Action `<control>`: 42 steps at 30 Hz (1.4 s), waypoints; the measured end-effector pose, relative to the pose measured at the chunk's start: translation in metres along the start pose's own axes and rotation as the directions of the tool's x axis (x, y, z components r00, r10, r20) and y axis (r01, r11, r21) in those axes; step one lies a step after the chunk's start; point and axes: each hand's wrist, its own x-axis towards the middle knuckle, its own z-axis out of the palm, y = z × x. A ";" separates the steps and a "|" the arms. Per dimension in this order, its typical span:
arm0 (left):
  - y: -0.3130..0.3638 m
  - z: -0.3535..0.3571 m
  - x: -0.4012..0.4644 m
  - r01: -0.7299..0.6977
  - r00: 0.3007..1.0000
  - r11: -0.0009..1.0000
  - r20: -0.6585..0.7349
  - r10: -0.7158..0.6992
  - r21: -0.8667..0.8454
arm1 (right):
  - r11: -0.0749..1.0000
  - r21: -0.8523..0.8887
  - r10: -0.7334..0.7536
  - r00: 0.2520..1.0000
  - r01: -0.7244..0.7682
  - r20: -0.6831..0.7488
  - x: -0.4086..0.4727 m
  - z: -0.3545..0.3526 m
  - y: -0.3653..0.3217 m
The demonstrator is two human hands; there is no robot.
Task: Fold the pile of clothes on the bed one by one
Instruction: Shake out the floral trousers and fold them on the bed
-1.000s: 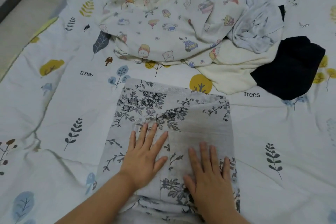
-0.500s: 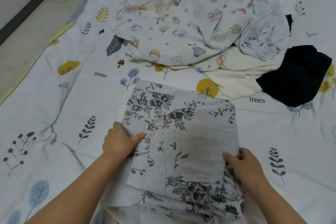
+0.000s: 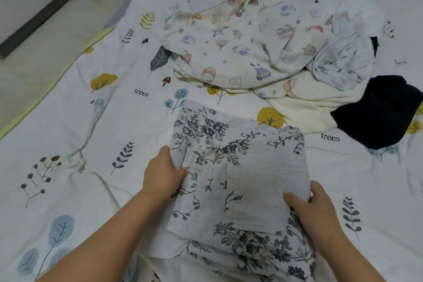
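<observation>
The left hand (image 3: 163, 175) and right hand (image 3: 314, 204) each pinch a side edge of the folded grey floral-print cloth garment (image 3: 238, 181). It lies on the white tree-patterned bedsheet (image 3: 91, 135).

Single head cam, wide-angle, looking forward and steeply down onto the bed (image 3: 68, 135). Close range: both forearms enter from the bottom edge. Floor (image 3: 29, 71) and wall base sit in the top-left corner. Edges show wide-angle bending. No second view to overlap with.
</observation>
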 end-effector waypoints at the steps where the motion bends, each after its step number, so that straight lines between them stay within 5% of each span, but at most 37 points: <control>1: 0.001 -0.004 -0.004 -0.009 1.000 1.000 -0.010 0.009 -0.020 | 1.000 -0.014 -0.022 1.000 0.022 -0.005 -0.003 0.000 -0.005; 10: -0.021 -0.074 -0.040 0.020 0.982 0.981 -0.179 -0.055 -0.192 | 0.968 -0.126 -0.212 0.975 0.219 0.067 -0.026 0.011 -0.087; 18: -0.073 -0.155 -0.059 0.152 0.899 0.937 -0.350 -0.263 -0.315 | 0.832 -0.261 -0.419 0.863 0.489 0.280 -0.042 0.085 -0.197; 26: -0.133 -0.197 -0.062 0.336 0.688 0.797 -0.447 -0.572 -0.502 | 0.674 -0.267 -0.484 0.685 0.689 0.545 -0.048 0.202 -0.290; 35: -0.187 -0.177 -0.038 0.448 0.399 0.557 -0.401 -0.825 -0.699 | 0.348 -0.319 -0.479 0.459 0.882 0.748 -0.033 0.354 -0.334; 42: -0.233 -0.135 -0.021 0.493 0.278 0.406 -0.303 -0.912 -0.770 | 0.222 -0.346 -0.437 0.411 0.911 0.800 -0.010 0.440 -0.306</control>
